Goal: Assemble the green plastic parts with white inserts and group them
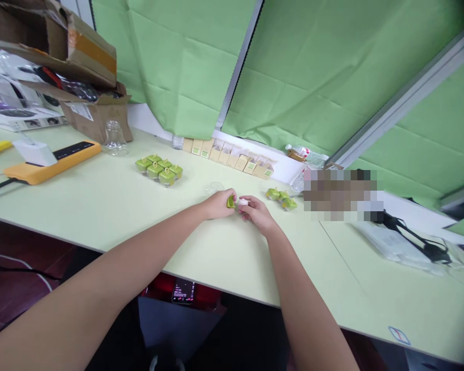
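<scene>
My left hand [219, 203] is closed on a small green lid [231, 201], its hollow side turned partly toward my right hand. Pinched in the fingers of my right hand [257, 212] is a small white round piece [243, 202], close beside the lid. Whether the two parts touch, I cannot make out. Just behind my left hand lies a clear plastic cup [214, 187], partly hidden. Several small clear containers with green looped lids [159, 169] stand grouped to the left. More green-lidded containers [281, 198] sit to the right of my hands.
Small cardboard boxes [232, 156] line the wall. An orange power strip [62, 161], a clear jar [115, 138] and cardboard cartons [96, 116] are at left. Plastic bottles [307, 154] lie at back right, near black straps [413, 237]. A phone [183, 291] rests below the table edge.
</scene>
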`<action>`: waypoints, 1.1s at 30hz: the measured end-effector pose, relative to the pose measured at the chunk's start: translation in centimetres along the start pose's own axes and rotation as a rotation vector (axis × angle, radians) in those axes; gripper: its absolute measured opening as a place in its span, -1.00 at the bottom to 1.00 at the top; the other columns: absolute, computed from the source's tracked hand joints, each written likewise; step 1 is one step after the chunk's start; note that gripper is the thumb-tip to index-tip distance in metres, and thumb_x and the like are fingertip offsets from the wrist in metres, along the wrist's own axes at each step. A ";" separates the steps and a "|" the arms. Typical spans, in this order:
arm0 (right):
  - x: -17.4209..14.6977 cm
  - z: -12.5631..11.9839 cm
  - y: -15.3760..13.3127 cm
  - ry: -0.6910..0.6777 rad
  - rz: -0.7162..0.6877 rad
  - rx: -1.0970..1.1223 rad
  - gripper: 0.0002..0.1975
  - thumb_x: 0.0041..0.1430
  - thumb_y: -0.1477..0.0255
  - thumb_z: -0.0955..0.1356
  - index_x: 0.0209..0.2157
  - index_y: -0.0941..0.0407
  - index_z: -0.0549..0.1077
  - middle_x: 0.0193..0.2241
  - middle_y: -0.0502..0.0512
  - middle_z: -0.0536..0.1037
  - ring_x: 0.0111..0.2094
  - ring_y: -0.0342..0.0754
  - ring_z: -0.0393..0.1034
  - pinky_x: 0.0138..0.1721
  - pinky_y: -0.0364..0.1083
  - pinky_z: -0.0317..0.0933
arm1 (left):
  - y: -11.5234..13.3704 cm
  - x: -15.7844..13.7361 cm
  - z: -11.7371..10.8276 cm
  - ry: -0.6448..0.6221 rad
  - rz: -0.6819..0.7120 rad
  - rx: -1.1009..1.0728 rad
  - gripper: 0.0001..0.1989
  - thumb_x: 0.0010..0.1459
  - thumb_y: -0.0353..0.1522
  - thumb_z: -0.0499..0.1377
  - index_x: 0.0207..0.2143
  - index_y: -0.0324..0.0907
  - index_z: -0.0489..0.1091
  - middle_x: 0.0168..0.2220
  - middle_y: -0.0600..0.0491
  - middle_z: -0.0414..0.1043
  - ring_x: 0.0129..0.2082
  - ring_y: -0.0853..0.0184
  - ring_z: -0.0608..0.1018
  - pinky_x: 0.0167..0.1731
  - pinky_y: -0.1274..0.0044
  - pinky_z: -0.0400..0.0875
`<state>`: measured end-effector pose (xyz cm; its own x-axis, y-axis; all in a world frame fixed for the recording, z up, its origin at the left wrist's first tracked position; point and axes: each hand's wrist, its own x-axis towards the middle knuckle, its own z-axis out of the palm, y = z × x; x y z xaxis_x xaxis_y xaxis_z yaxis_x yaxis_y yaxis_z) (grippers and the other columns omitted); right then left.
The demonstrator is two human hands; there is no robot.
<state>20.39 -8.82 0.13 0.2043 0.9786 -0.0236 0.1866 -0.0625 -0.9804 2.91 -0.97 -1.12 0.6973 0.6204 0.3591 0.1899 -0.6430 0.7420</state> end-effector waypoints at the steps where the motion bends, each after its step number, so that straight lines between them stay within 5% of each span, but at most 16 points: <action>1: 0.0 0.0 0.0 -0.005 -0.007 -0.009 -0.59 -0.14 0.36 0.48 -0.18 0.11 0.43 -0.43 0.01 0.50 -0.52 -0.16 0.34 -0.52 -0.14 0.24 | 0.0 0.0 0.0 0.000 0.004 0.005 -0.73 -0.04 -0.42 0.19 -0.22 -0.12 0.32 -0.37 0.12 0.36 -0.38 0.33 0.38 -0.42 0.53 0.23; 33: 0.1 -0.5 0.0 -0.027 0.014 0.022 -0.61 -0.11 0.32 0.49 -0.21 0.10 0.42 -0.49 -0.07 0.45 -0.59 -0.23 0.23 -0.53 -0.18 0.10 | -0.4 0.2 -0.1 0.009 0.082 0.020 -0.72 -0.05 -0.41 0.22 -0.21 -0.12 0.39 -0.33 0.09 0.42 -0.34 0.29 0.43 -0.34 0.50 0.30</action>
<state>20.92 -8.88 0.19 0.1808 0.9826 -0.0428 0.1629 -0.0728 -0.9840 2.88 -0.55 -1.35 0.7051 0.5688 0.4234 0.1460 -0.7007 0.6983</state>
